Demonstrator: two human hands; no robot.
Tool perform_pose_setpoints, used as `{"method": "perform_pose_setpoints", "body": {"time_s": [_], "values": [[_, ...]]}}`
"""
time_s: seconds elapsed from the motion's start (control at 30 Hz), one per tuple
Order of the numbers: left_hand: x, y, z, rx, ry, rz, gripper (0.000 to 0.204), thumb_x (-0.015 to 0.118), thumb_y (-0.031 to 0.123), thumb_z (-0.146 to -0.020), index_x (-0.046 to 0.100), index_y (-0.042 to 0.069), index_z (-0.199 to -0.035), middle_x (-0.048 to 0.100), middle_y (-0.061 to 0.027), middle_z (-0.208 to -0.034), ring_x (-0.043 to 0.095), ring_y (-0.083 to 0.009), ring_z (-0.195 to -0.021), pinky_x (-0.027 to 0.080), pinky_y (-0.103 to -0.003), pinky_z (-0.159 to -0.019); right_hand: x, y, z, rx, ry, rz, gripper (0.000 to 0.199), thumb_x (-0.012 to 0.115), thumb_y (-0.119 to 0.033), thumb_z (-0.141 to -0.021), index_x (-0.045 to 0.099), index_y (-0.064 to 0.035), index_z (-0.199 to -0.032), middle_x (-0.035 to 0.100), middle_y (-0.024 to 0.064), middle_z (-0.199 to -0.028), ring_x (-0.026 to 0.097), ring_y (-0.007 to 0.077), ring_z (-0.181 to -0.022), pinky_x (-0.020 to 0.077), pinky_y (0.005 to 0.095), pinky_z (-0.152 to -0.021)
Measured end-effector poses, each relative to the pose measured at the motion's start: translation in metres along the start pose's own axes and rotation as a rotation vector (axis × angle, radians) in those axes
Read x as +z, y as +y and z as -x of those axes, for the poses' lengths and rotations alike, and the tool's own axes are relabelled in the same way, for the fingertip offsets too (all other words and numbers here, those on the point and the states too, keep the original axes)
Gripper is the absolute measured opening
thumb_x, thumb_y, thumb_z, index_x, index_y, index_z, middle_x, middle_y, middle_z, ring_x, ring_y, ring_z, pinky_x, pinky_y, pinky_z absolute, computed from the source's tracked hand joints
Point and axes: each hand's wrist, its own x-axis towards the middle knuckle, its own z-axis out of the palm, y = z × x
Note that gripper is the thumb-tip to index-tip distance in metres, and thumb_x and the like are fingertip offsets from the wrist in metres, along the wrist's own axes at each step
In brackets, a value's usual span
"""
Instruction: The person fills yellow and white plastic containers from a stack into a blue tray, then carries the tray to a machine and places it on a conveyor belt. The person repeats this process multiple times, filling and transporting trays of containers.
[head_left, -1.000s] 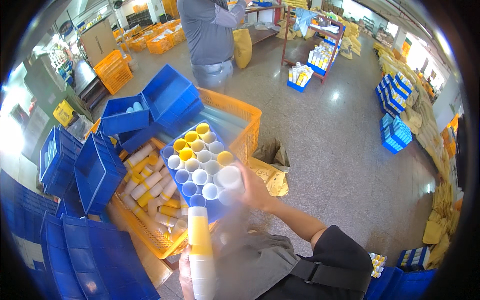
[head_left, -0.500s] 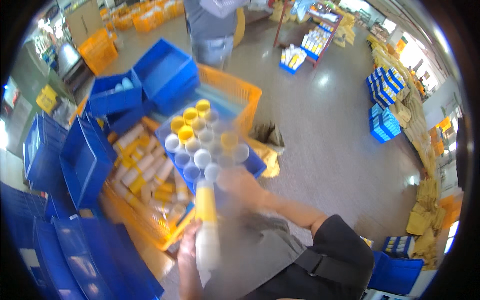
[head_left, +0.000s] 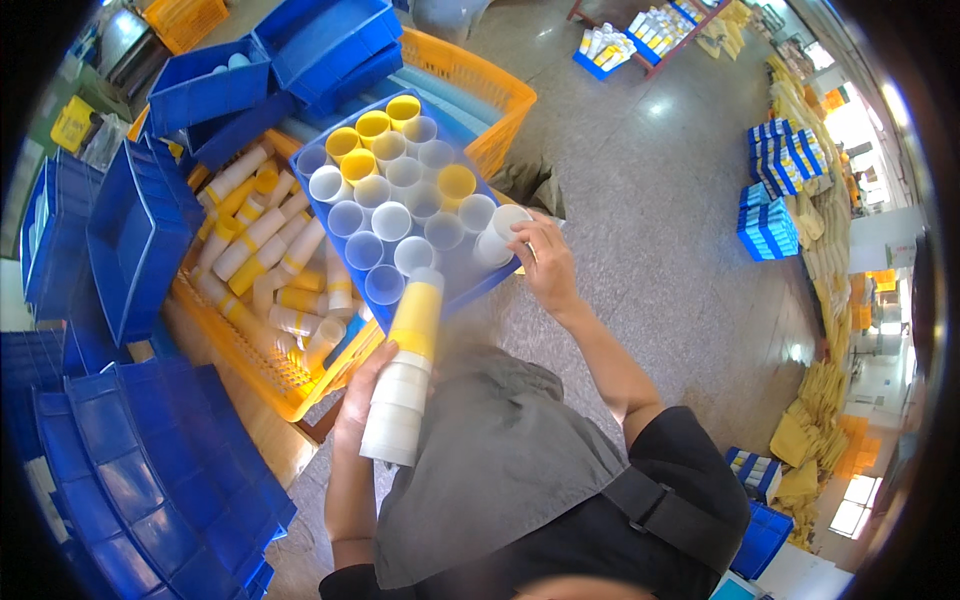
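We have only one view, from a fisheye camera on the person's head. It looks steeply down, so the person's own chest and forearms rise from the lower edge. The blue tray [head_left: 470,290] of tubes is near, just below us. Toward the rim the grey floor [head_left: 660,200] bends away.

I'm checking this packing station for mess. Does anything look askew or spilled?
Mostly tidy: cups stand upright in the blue tray. One white cup at the tray's right edge tilts under the right hand. In the orange crate, cup stacks lie jumbled. The left hand holds a nested stack.
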Motion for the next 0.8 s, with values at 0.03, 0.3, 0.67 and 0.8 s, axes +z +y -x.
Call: {"method": "perform_pose_setpoints", "body": {"time_s": [0.03,0.3,0.67,0.8], "values": [[0.001,-0.001,-0.008,-0.049,0.042,-0.011,0.065,0.055,0.043,-0.099,0.044,-0.008,-0.138,0.064,-0.0261,-0.117,0.071,-0.0288,-0.091,0.063,-0.037,-0.075,-0.002,0.002,0.0,-0.007,-0.003,0.009,0.016,0.074,-0.015,-0.087,0.061,-0.0055,-0.09,0.069,0.0069,-0.107,0.061,0.0349,-0.117,0.0514,0.0448,-0.093],[0.004,-0.003,-0.069,-0.138,0.031,0.018,0.058,0.054,0.036,-0.101,0.042,-0.008,-0.137,0.065,-0.0241,-0.111,0.07,-0.0303,-0.087,0.064,-0.04,-0.073,-0.01,0.008,0.005,-0.009,0.03,-0.03,0.016,0.074,-0.015,-0.088,0.061,-0.0052,-0.09,0.069,0.0075,-0.108,0.06,0.0354,-0.119,0.0507,0.0448,-0.095],[0.039,-0.001,0.012,0.039,-0.037,-0.027,0.069,0.05,0.045,-0.101,0.039,-0.008,-0.143,0.061,-0.0312,-0.118,0.068,-0.0342,-0.092,0.062,-0.038,-0.074,-0.039,-0.02,0.007,0.12,0.125,-0.323,0.013,0.066,-0.015,-0.096,0.062,-0.0031,-0.097,0.07,0.01,-0.109,0.065,0.0277,-0.108,0.0503,0.0378,-0.093],[0.025,0.003,0.054,0.211,-0.015,0.342,0.078,0.05,0.054,-0.098,0.042,-0.011,-0.142,0.059,-0.0365,-0.122,0.07,-0.041,-0.089,0.063,-0.043,-0.073,-0.002,-0.044,0.021,0.66,-0.241,-0.6,0.01,0.065,-0.015,-0.097,0.066,-0.0047,-0.1,0.07,0.0134,-0.11,0.066,0.0291,-0.102,0.0516,0.0364,-0.087]]}}
